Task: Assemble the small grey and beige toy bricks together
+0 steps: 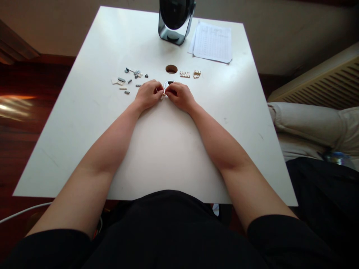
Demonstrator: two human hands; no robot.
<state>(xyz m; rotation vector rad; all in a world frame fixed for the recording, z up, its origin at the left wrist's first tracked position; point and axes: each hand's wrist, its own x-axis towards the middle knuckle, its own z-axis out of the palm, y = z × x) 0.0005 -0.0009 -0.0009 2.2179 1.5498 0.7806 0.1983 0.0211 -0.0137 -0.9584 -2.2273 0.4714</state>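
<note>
While both forearms rest across the lower half of the frame, the left hand (pixel 148 94) and the right hand (pixel 179 95) meet just above the centre, over the white counter (pixel 168 149). The fingers of each hand are drawn narrow, pinching a small piece (pixel 163 96) that shows between the fingertips, pale and mostly hidden; its exact shape is too small to tell. Just beyond the right hand, partly covered by it, lies a white ring (pixel 165 85) with a dark middle, and above that is a round hole (pixel 171 69) in the counter.

To the left of the left hand, loose toy bricks (pixel 121 80) lie scattered, some grey, some white, with a dark brick (pixel 146 76) a little apart toward the hole. On the other side, right of the hole, a studded block (pixel 184 74) sits near a second, browner block (pixel 197 74).

At the top centre stands a black device (pixel 175 15) on a frame-like stand, and to its right, in the upper right of the counter, are printed sheets (pixel 213 43), overlapping. A ribbed radiator (pixel 319 71) runs along the right edge, while a white cable (pixel 25 212) crosses the lower left corner.
</note>
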